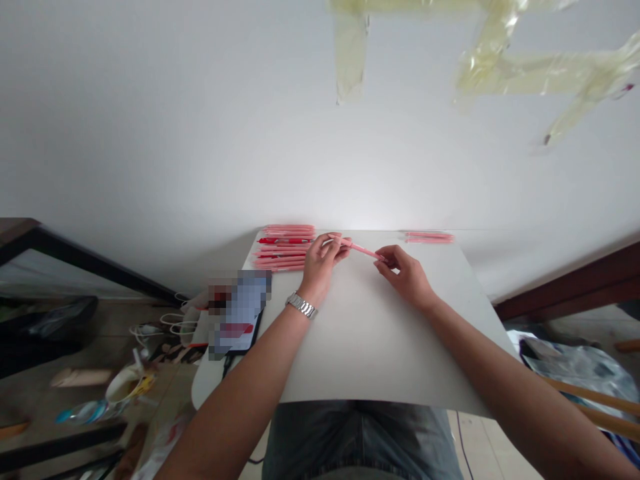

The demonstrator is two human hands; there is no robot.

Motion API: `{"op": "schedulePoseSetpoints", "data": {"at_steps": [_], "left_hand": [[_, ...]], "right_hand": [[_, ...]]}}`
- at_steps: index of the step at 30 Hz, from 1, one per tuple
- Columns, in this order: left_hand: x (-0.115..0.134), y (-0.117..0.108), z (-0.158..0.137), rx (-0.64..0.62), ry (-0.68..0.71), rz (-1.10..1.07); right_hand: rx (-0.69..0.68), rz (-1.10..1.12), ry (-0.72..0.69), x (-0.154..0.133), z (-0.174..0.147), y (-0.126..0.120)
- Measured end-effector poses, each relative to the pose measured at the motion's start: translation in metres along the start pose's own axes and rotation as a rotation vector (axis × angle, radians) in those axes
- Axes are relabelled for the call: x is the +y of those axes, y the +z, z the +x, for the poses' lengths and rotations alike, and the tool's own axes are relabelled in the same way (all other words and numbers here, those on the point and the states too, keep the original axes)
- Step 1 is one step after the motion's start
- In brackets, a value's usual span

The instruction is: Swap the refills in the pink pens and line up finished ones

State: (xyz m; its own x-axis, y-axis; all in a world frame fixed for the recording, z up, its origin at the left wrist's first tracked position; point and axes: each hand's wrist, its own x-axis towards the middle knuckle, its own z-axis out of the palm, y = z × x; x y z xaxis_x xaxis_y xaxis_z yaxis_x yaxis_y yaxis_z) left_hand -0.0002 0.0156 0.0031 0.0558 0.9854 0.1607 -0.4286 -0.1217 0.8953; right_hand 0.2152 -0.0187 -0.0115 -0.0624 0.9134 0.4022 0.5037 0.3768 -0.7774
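A slim pink pen (364,251) is held slantwise above the white table, its left end higher in view. My left hand (323,255), with a metal watch on the wrist, pinches the pen's left part between thumb and fingers. At the pen's other end, the fingertips of my right hand (404,272) are closed on it. Just left of my left hand lies a row of pink pens (283,263), with a few red ones (280,241) among them. A smaller group of pink pens (429,237) rests at the table's back right.
The white table (360,340) stands against a wall (200,120) with yellowed tape on it. A phone (243,313), partly blurred out, lies on the left table edge. On the floor at left are a cup (123,387) and a plastic bottle (85,412). Plastic bags (580,373) lie at right.
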Motion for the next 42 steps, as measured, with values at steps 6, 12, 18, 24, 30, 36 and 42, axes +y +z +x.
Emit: {"op": "schedulePoseSetpoints", "data": {"at_steps": [6,12,18,24,30,36,42], "left_hand": [[0.001,0.000,-0.001,0.003,-0.009,-0.003],[0.000,-0.001,0.000,-0.024,-0.003,0.006],[-0.002,0.000,-0.001,-0.028,0.059,0.073],[-0.006,-0.001,0.000,-0.058,0.067,0.049],[-0.002,0.002,-0.001,-0.075,0.043,-0.035],[0.002,0.004,-0.001,-0.013,-0.005,-0.049],[0.001,0.002,0.000,-0.008,-0.022,-0.033]], "right_hand": [[-0.053,0.054,0.024,-0.001,-0.001,-0.001],[-0.063,0.048,0.039,-0.002,0.000,-0.002],[-0.059,0.040,0.018,-0.002,0.000,-0.001],[-0.052,0.039,0.045,-0.007,0.000,-0.003],[-0.047,0.041,0.066,-0.010,0.000,-0.005],[-0.059,0.054,0.071,-0.010,0.000,-0.004],[-0.080,0.055,0.073,-0.008,-0.001,-0.005]]}}
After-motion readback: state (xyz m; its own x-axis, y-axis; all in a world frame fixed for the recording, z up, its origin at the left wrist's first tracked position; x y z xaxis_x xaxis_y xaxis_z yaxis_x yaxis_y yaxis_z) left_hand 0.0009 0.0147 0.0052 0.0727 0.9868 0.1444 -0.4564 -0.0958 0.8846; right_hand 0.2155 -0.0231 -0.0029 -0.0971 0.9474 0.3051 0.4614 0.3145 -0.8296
